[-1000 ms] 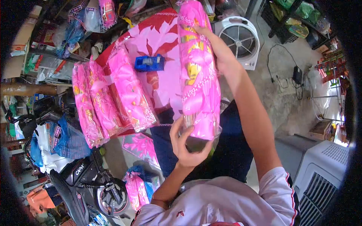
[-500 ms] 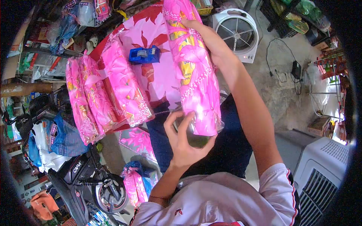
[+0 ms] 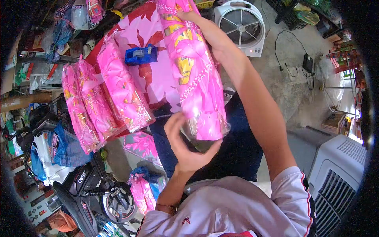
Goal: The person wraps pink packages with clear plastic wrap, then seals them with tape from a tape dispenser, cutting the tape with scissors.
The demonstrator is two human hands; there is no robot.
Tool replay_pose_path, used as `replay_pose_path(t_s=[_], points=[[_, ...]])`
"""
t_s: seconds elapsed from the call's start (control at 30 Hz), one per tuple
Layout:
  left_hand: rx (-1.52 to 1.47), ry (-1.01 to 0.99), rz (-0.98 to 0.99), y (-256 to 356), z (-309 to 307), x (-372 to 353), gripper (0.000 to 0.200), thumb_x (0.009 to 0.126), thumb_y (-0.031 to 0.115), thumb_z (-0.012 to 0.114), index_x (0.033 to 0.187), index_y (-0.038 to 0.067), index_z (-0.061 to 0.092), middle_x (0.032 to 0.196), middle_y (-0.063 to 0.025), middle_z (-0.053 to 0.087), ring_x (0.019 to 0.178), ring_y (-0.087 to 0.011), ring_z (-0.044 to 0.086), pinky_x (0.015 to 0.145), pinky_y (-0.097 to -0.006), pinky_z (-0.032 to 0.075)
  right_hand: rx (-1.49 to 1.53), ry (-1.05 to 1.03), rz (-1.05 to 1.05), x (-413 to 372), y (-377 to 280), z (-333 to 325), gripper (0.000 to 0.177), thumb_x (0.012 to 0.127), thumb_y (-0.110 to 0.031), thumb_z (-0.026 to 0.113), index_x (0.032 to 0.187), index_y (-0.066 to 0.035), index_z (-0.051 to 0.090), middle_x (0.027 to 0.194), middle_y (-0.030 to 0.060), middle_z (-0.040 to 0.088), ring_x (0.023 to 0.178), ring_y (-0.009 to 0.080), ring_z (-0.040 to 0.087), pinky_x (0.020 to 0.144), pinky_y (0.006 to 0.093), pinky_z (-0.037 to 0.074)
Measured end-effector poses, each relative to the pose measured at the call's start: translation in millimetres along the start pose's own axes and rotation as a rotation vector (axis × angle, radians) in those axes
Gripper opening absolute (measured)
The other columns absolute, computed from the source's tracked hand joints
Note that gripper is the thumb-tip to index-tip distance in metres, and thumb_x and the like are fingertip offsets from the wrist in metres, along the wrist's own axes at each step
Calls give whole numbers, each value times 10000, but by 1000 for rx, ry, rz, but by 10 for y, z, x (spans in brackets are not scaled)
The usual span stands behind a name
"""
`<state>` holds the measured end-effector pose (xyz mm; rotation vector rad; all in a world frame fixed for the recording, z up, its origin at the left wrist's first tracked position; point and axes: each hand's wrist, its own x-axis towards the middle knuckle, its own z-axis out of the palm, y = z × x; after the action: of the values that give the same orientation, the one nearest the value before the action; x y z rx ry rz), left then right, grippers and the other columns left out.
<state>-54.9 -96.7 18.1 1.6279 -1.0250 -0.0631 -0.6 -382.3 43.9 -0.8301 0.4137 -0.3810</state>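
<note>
1. Above the person's lap, just off the near edge of the table (image 3: 158, 81), a long pink bundle (image 3: 193, 75) is held up at a slant, with its upper end leaning away over the floral cloth.
2. The right hand (image 3: 205, 29) grips the bundle's upper end, palm against the wrapping and fingers curled around the far side, with the arm stretched out along it.
3. The left hand (image 3: 185, 146) cups the lower end. Its fingers press against the near side of the clear wrap and its thumb hooks under the bottom.
4. Yellow print shows through the bundle's pink wrapping, and a beaded string winds around it.
5. A blue tape dispenser (image 3: 141, 54) sits on the cloth, just left of the held bundle and apart from it.
6. Further left, a second wrapped bundle (image 3: 122, 89) lies on the table, with two more bundles (image 3: 85, 106) beside it at the table's edge.
7. A white fan (image 3: 241, 23) stands on the concrete floor beyond the right hand.
8. A black motorbike (image 3: 89, 189) is parked low on the left, and a white air cooler (image 3: 339, 177) stands on the right.
</note>
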Motion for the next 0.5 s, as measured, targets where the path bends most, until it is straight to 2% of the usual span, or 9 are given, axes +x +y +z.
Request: replay_pose_path(t_s=[0.03, 0.13, 0.17, 0.2, 0.27, 0.3, 0.4, 0.47, 0.5], points=[[-171, 47, -70, 9, 38, -38, 927, 731, 241, 884, 1460, -33, 381, 1439, -200, 451, 1332, -315, 475, 1132, -439, 368, 29, -25, 10, 15, 1, -14, 513, 898, -385, 750, 1233, -11, 640, 1074, 106, 746, 866, 183, 737, 822, 337, 602], [-562, 95, -427, 153, 46, 56, 857, 828, 31, 797, 1529, -25, 306, 1432, -178, 464, 1301, -268, 507, 1085, -396, 422, 175, -56, -18, -10, -37, -65, 525, 910, -407, 727, 1250, -20, 623, 1089, 121, 739, 891, 215, 733, 860, 364, 596], [-596, 13, -446, 158, 26, 100, 764, 922, -56, 665, 1565, -28, 255, 1423, -165, 497, 1294, -231, 530, 1088, -371, 429, 222, -68, -27, -25, -55, -76, 529, 914, -414, 720, 1256, -23, 618, 1094, 126, 736, 899, 226, 732, 872, 373, 594], [-690, -3, -531, 170, 14, 115, 659, 944, -62, 637, 1530, -34, 337, 1361, -158, 561, 1268, -224, 558, 1084, -361, 433, 270, -86, -39, -27, -102, -78, 530, 914, -414, 721, 1256, -23, 617, 1094, 126, 736, 900, 226, 732, 873, 374, 594], [-825, -22, -576, 160, 52, 113, 579, 956, -59, 630, 1491, -42, 409, 1325, -142, 598, 1241, -206, 582, 1068, -346, 446, 351, -101, -73, -37, -172, -72, 531, 913, -413, 722, 1258, -24, 617, 1093, 125, 735, 902, 228, 731, 874, 377, 593], [-788, -4, -560, 234, 95, 130, 554, 946, -49, 657, 1460, -49, 449, 1343, -142, 596, 1240, -202, 582, 1058, -349, 459, 389, -108, -90, -53, -213, -59, 531, 912, -412, 723, 1258, -24, 616, 1093, 124, 735, 903, 229, 730, 875, 378, 593], [-641, -110, -525, 190, 174, 46, 583, 928, -42, 688, 1456, -60, 441, 1359, -147, 589, 1252, -206, 574, 1069, -367, 462, 463, -125, -142, -128, -316, -30, 533, 911, -411, 725, 1260, -24, 616, 1092, 123, 734, 907, 232, 729, 876, 381, 592], [-816, -138, -555, 170, 223, 34, 631, 906, -30, 713, 1465, -72, 423, 1407, -167, 550, 1319, -216, 525, 1127, -384, 412, 480, -136, -169, -185, -377, -7, 534, 910, -410, 727, 1262, -24, 615, 1091, 122, 734, 909, 233, 728, 877, 384, 592], [-828, -139, -547, 205, 240, 65, 621, 932, 15, 699, 1476, -71, 413, 1430, -173, 534, 1346, -224, 502, 1144, -390, 390, 490, -140, -177, -221, -390, 2, 535, 909, -410, 727, 1262, -25, 615, 1091, 121, 734, 910, 234, 727, 878, 385, 592]])
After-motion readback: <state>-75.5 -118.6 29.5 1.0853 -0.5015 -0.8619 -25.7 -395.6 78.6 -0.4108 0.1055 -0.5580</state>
